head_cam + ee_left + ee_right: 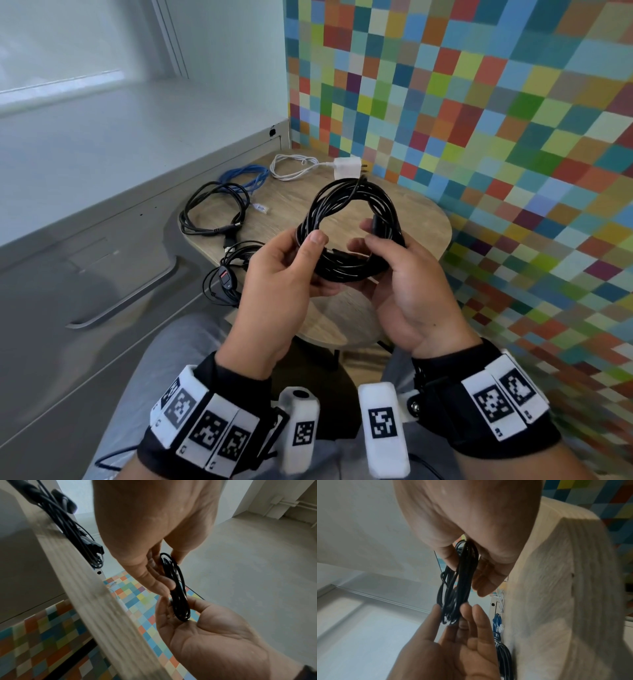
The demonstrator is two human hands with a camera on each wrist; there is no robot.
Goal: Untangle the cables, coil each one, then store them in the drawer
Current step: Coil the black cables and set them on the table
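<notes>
Holding the black coil (349, 229) upright above the counter (281, 202), left hand (274, 281) and right hand (407, 284) both pinching its near edge, likely keeping loops from springing apart.

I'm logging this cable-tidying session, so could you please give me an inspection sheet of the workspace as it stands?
Surface: round wooden table, partly bare.
Job's things: black coil held above the table; drawer shut.
Clutter: nothing seen.
Grips: left hand pinches the coil's left side; right hand holds its right side.
Cables: on the table, blue cable, white charger with cord, loose black cable, switch cable at the near-left edge.
Surroundings: grey cabinet at left; checkered wall.
</notes>
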